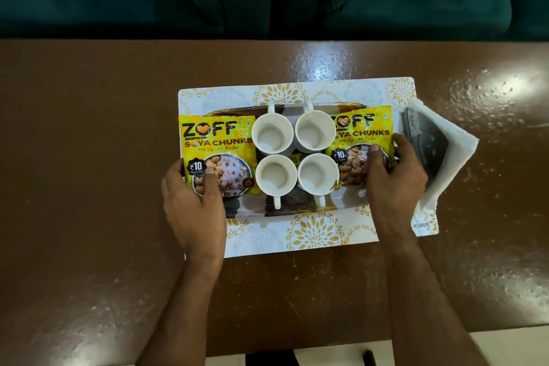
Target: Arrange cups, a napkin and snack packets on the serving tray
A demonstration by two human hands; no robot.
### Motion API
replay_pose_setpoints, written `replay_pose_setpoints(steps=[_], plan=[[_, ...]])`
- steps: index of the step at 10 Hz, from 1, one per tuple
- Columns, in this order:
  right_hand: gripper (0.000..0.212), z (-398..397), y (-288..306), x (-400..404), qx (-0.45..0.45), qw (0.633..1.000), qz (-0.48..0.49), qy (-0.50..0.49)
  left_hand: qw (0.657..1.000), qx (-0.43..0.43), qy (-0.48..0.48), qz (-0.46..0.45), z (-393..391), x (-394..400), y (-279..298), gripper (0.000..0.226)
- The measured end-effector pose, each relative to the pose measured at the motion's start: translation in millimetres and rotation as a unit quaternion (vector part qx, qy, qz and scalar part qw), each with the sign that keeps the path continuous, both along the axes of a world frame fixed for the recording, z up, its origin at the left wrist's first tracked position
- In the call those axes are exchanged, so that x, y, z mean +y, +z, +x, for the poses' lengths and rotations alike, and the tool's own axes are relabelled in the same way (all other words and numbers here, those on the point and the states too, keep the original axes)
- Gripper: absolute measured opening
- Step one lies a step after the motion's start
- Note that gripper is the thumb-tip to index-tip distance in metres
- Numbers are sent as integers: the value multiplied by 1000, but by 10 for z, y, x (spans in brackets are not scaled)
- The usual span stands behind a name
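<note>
Fingers [209,178] on upright, crosswise packets [217,145]

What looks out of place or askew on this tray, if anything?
The white napkin hangs over the tray's right end onto the placemat and table, turned at an angle, not lying flat inside. The right snack packet also sits tilted. The four cups stand upright in a neat square; nothing is spilled.

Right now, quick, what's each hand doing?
Left hand: grips the left packet, thumb on top.
Right hand: grips the right packet, thumb on top.
</note>
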State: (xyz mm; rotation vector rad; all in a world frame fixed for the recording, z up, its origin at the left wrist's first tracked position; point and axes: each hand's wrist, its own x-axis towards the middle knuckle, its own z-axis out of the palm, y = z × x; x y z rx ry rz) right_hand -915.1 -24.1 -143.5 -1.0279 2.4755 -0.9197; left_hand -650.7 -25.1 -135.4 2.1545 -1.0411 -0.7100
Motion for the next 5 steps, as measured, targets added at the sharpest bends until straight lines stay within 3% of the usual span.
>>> replay_pose_setpoints(steps=[3,4,5], plan=[[48,42,37,-9,47,998,31,16,999,-4,-37,1,49,23,-1,44],[47,29,60,9,105,992,36,55,994,-68,-87,-14,49,52,31,52],[52,59,151,-1,182,975,63,110,968,-191,-160,-18,19,48,92,64]])
